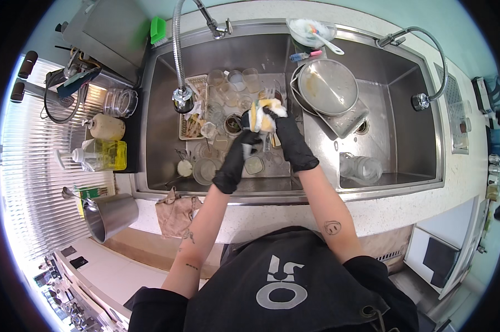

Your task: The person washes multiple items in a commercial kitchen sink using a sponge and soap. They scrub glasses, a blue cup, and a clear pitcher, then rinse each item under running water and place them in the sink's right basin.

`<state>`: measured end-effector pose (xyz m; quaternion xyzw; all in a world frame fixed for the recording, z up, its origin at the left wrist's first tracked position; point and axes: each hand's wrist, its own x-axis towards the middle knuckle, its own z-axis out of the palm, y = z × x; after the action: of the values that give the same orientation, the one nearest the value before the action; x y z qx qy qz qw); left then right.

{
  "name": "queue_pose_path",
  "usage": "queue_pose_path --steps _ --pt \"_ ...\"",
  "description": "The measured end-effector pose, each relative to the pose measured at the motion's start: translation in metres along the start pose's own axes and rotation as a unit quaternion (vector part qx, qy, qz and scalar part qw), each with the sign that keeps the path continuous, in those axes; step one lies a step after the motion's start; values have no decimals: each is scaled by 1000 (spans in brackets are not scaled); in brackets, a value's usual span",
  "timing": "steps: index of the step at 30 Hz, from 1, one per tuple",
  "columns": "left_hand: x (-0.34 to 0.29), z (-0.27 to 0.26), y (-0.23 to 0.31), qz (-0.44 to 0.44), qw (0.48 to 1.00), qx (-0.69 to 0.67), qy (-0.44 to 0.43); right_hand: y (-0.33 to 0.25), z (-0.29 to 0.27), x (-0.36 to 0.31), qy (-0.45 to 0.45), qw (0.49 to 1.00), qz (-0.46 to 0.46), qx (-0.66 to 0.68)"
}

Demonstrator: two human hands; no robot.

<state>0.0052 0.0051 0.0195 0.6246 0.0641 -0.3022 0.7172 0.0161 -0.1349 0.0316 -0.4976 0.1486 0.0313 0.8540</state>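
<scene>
My right hand (pixel 289 138), in a black glove, is closed on a foamy yellow sponge (pixel 264 117) over the left sink basin. My left hand (pixel 240 157), also gloved in black, is just below and left of the sponge, with its fingers curled. Whatever the left fingers hold is blurred and partly hidden by the sponge and foam. Beneath and around my hands lie several clear glasses and cups (pixel 250 81) in the basin. To their left stands a cream plastic basket (pixel 182 126) with small utensils in it.
In the right basin are a large round pan (pixel 327 87) and clear jars (pixel 366 168). A soapy bowl (pixel 300 34) with a white-handled brush (pixel 330 44) sits on the back rim. Flexible taps (pixel 182 99) hang over both basins. A brown cloth (pixel 175 213) lies at the front edge.
</scene>
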Motion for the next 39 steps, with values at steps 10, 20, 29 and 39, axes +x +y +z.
queue_pose_path --steps 10,20,29,39 --pt "29 -18 47 40 996 51 -58 -5 3 -22 -74 978 117 -156" --pt "19 -7 58 48 996 45 -60 -10 7 -32 -61 991 38 -114" --pt "-20 32 -5 2 978 -203 -43 -1 7 -27 79 996 -33 34" --pt "-25 43 4 2 989 -149 23 -9 16 -26 62 998 -7 25"
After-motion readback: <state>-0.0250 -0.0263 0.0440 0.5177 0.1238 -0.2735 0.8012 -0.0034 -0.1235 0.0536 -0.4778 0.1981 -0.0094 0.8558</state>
